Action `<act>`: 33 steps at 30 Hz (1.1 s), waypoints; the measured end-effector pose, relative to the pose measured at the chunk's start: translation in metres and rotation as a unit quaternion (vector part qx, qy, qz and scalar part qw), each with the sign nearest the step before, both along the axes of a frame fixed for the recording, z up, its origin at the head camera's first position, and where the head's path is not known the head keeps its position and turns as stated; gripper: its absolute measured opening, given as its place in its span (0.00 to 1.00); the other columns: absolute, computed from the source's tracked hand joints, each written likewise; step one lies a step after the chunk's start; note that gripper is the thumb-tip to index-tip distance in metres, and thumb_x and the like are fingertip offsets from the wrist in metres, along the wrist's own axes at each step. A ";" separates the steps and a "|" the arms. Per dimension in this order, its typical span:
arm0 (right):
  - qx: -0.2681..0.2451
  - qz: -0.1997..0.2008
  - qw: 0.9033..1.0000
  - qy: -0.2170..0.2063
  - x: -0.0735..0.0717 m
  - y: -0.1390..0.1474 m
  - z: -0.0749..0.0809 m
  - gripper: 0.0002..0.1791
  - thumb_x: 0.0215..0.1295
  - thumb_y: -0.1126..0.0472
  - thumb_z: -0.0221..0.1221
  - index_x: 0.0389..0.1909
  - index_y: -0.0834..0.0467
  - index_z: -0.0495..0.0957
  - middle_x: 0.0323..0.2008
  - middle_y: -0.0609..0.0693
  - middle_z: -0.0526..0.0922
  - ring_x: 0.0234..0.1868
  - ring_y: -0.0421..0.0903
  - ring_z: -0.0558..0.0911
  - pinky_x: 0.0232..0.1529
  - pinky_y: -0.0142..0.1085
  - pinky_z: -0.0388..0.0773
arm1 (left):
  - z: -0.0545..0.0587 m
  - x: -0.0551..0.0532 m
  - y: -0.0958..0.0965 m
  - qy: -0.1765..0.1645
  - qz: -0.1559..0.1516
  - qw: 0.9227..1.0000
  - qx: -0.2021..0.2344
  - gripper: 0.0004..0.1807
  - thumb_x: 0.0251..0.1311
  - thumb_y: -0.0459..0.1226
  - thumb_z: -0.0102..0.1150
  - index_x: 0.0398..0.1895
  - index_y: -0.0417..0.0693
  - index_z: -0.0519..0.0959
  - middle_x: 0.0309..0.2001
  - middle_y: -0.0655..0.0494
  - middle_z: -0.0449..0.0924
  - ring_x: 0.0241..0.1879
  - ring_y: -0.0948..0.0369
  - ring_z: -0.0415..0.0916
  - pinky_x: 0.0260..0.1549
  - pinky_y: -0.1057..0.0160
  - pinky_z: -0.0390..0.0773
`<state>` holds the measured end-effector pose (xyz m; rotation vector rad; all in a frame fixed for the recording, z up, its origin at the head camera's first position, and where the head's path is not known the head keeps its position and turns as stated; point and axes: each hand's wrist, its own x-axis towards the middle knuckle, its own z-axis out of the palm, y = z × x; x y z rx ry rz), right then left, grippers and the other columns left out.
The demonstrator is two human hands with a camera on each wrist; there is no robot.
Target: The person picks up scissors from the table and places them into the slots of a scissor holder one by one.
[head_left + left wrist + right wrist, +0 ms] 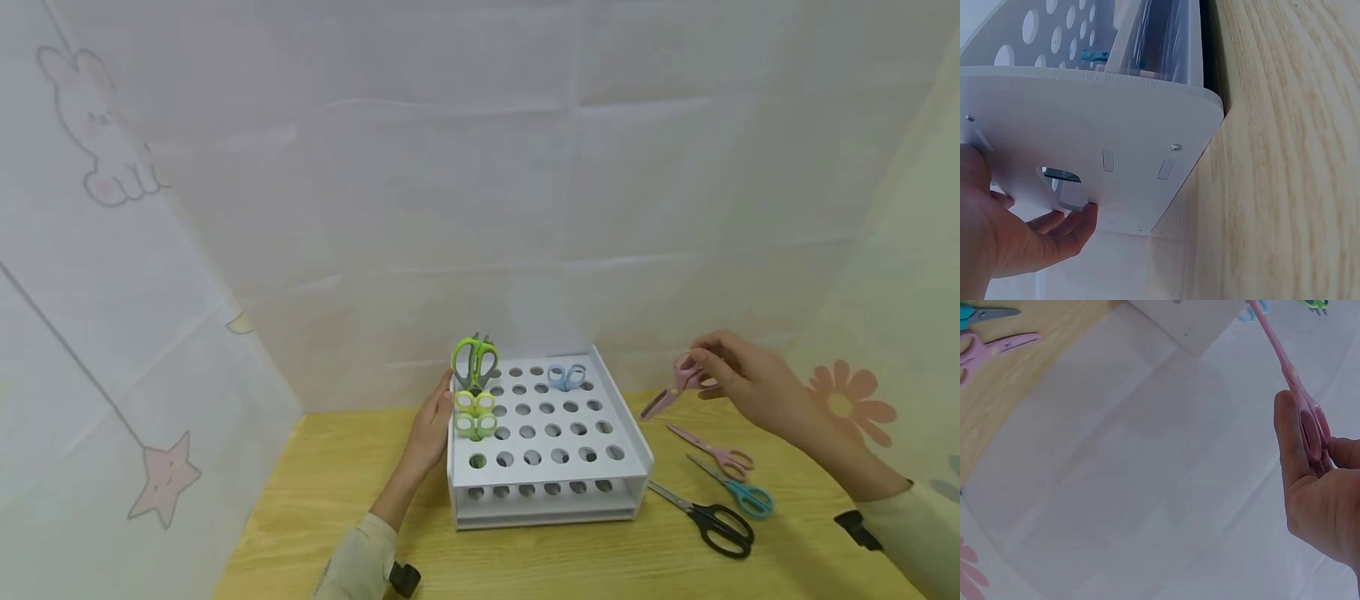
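Note:
My right hand (746, 379) pinches pink scissors (684, 379) by their handle loops, raised to the right of a white rack (551, 482). Their covered-looking pink blade end points down and left. In the right wrist view the pink scissors stretch from my fingers toward the rack's corner. My left hand (429, 429) rests against the rack's left side. The left wrist view has its fingertips at the edge of a cut-out in that panel. Along the rack's left column stand large green-and-grey scissors (475, 379), yellow scissors (475, 403) and light green scissors (476, 427). Light blue scissors (566, 379) stand near the back right.
To the right of the rack, on the wooden table (337, 492), lie pink scissors (726, 457), teal scissors (738, 492) and black scissors (705, 512). The rack's top has rows of round holes above a lower holed shelf. Pale printed sheets (450, 208) hang behind and beside the table.

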<state>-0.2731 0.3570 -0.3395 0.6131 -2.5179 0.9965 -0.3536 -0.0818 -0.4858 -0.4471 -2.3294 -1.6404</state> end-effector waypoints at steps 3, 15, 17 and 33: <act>-0.022 0.004 1.000 0.006 -0.004 -0.010 0.003 0.11 0.80 0.65 0.50 0.54 0.66 0.75 0.41 0.59 0.83 0.35 0.43 0.85 0.31 0.36 0.86 | 0.001 0.000 0.000 0.004 0.000 1.000 -0.002 0.28 0.83 0.44 0.36 0.80 0.46 0.58 0.77 0.52 0.57 0.75 0.50 0.54 0.73 0.48 0.53; -0.070 0.036 0.997 0.004 -0.033 -0.044 0.010 0.12 0.80 0.61 0.51 0.52 0.65 0.77 0.40 0.57 0.84 0.35 0.50 0.86 0.33 0.38 0.86 | 0.002 0.000 0.001 0.012 -0.001 1.000 -0.004 0.28 0.83 0.42 0.36 0.80 0.43 0.58 0.77 0.49 0.57 0.75 0.49 0.54 0.72 0.48 0.53; -0.076 0.046 0.996 -0.003 -0.039 -0.050 0.008 0.12 0.80 0.62 0.51 0.52 0.65 0.76 0.40 0.57 0.84 0.35 0.50 0.86 0.34 0.38 0.86 | 0.003 0.000 0.002 0.012 0.000 1.000 -0.003 0.28 0.83 0.43 0.36 0.80 0.43 0.58 0.77 0.50 0.58 0.75 0.48 0.55 0.72 0.47 0.53; -0.097 0.082 0.988 -0.082 -0.067 -0.074 -0.023 0.14 0.80 0.66 0.51 0.58 0.69 0.73 0.46 0.64 0.81 0.42 0.58 0.85 0.39 0.43 0.86 | 0.004 0.000 0.003 0.017 -0.004 1.000 0.000 0.27 0.83 0.41 0.36 0.79 0.40 0.57 0.77 0.46 0.56 0.75 0.50 0.53 0.73 0.49 0.52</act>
